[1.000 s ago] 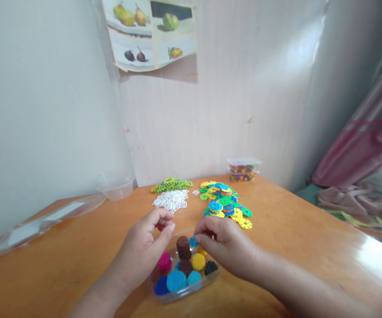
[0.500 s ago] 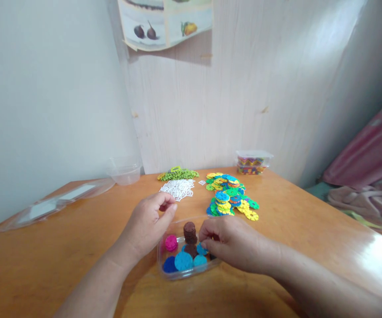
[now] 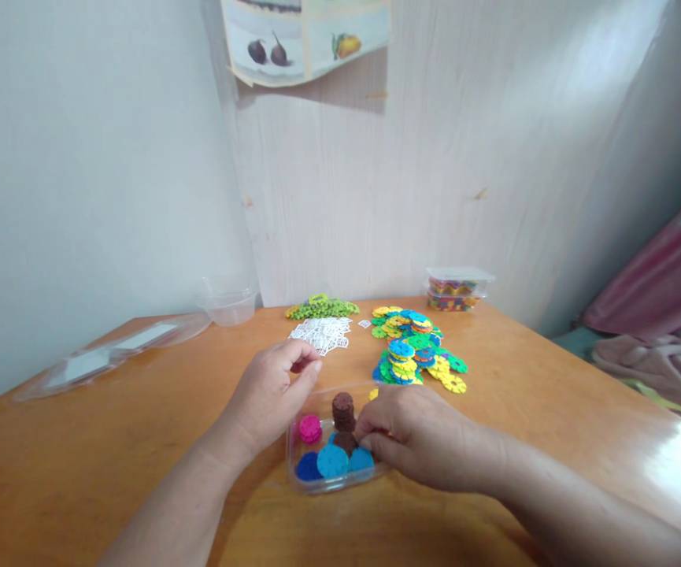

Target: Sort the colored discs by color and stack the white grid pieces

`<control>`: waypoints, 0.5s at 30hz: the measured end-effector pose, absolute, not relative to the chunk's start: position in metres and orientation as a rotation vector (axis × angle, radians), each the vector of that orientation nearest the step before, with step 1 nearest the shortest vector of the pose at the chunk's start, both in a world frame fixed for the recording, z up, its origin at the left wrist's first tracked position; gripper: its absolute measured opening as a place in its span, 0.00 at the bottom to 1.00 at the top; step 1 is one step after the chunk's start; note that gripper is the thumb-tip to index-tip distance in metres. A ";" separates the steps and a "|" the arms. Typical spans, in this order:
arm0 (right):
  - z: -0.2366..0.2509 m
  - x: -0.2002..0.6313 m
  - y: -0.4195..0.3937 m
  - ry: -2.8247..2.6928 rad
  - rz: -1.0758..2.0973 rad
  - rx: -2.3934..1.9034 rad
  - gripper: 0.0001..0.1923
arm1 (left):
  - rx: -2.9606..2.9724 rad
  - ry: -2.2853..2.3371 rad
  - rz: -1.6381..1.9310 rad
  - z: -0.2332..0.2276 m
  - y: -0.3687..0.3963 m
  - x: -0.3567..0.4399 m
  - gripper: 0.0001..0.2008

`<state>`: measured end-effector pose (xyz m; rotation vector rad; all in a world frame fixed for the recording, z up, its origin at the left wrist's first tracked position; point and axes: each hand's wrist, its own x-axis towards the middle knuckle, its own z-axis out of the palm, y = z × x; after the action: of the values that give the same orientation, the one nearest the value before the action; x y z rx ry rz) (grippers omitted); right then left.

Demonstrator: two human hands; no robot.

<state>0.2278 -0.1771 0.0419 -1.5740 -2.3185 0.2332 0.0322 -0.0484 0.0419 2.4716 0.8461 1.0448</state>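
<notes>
Far left: a flat clear lid point(image 3: 104, 358) lay on the orange counter point(image 3: 80, 472), with an empty clear tub point(image 3: 226, 299) behind it by the wall.
Left hand: my left hand point(image 3: 269, 398) hovered at the left edge of the clear tray point(image 3: 316, 482), fingers point(image 3: 305, 362) pinched almost closed on something small and dark reddish; I could not tell what it was.
Tray: it sat near the counter's front edge, holding pink, blue and brown discs and a brown stack point(image 3: 343, 410) standing upright.
Right hand: my right hand point(image 3: 416, 433) reached into the tray, fingers curled shut beside the stack; what they held was hidden.
Risk, as I judged it: either hand nudging the stack could topple it, or push the light tray off line.
Beyond: white pieces point(image 3: 320, 334), green pieces point(image 3: 322, 307), a mixed disc pile point(image 3: 414, 350).
Far right: a lidded box point(image 3: 458, 288).
</notes>
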 end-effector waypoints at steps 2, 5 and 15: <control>0.042 0.228 -0.177 -2.313 0.248 -1.569 0.12 | 2.468 0.857 1.032 0.042 -0.049 0.032 0.07; 0.043 0.225 -0.179 -2.263 0.277 -1.574 0.14 | 2.464 0.871 1.024 0.041 -0.049 0.032 0.07; 0.035 0.234 -0.170 -1.805 0.092 -1.619 0.08 | 2.461 0.922 0.954 0.043 -0.045 0.029 0.09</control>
<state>0.2342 -0.1697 0.0355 -1.6187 -1.8048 0.0923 0.0292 -0.0454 0.0429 2.4613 0.9219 0.9536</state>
